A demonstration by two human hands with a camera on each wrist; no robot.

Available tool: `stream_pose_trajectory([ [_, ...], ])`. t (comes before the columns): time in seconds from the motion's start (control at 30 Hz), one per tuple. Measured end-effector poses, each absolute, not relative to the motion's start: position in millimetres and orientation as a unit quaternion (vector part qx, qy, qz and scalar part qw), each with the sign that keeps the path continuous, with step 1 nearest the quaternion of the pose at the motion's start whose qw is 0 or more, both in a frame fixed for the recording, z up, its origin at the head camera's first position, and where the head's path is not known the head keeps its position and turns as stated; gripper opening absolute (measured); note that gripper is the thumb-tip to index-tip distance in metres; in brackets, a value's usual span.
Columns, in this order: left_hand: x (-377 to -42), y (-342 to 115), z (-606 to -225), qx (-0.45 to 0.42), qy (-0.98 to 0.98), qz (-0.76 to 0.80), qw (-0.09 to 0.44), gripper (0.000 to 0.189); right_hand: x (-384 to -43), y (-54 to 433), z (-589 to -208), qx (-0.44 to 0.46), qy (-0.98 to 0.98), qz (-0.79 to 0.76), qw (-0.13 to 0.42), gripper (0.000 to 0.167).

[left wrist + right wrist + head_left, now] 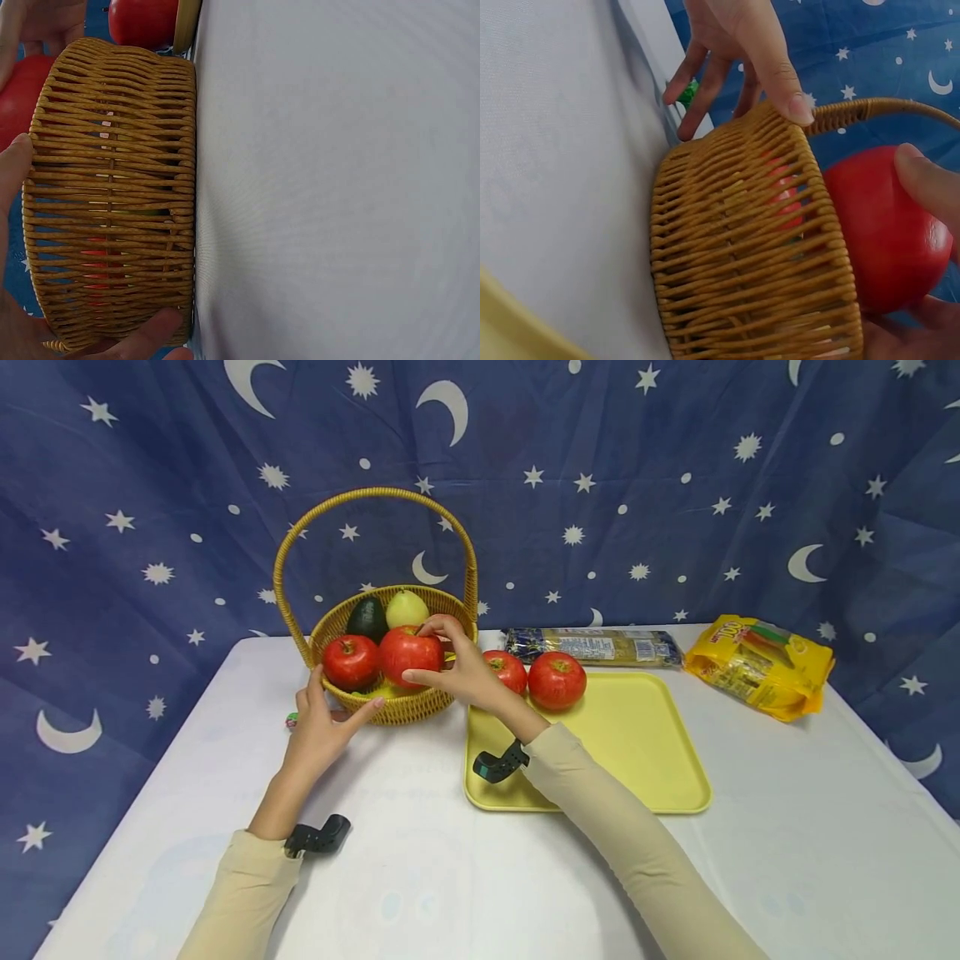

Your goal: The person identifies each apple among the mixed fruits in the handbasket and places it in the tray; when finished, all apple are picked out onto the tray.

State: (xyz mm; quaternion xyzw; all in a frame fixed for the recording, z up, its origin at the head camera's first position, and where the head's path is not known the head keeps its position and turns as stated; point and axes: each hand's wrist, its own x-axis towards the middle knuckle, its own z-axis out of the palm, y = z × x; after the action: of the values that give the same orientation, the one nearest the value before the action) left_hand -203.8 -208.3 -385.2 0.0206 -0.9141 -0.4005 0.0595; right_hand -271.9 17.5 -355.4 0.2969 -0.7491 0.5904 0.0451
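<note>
My right hand (pixel 459 667) grips a large red apple (pixel 408 650) at the front rim of the wicker basket (pixel 408 712). In the right wrist view, the thumb lies on top of that apple (pixel 881 232) and fingers are below it. My left hand (pixel 317 739) is spread against the basket's left end. Its thumb touches the rim and its fingers rest along the woven side (pixel 120 195). Inside the basket are another red apple (pixel 351 662), a dark green avocado (pixel 366 620) and a pale yellow-green pear (pixel 407 609). Something yellow lies partly hidden under the apples.
A yellow tray (pixel 645 752) right of the basket bears two red apples (pixel 557 682). Behind it lies a long clear-and-blue packet (pixel 592 646); a yellow food bag (pixel 757 664) is at the far right. The tall basket handle (pixel 375 492) arches overhead. A small green object (pixel 688 93) lies beside the basket.
</note>
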Motion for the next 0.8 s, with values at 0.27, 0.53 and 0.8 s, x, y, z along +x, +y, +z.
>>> stream_pose_trajectory([
  [0.27, -203, -208, -384, 0.020, -0.913, -0.403, 0.059, 0.111, -269, 26, -350, 0.301, -0.738, 0.602, 0.043, 0.051],
  [0.53, -203, -207, -384, 0.019, -0.913, -0.403, 0.059, 0.112, -266, 39, -345, 0.309, -0.727, 0.612, 0.035, 0.050],
  [0.8, -204, -208, -384, 0.018, -0.913, -0.403, 0.059, 0.113, -263, 56, -342, 0.301, -0.747, 0.592, 0.021, 0.054],
])
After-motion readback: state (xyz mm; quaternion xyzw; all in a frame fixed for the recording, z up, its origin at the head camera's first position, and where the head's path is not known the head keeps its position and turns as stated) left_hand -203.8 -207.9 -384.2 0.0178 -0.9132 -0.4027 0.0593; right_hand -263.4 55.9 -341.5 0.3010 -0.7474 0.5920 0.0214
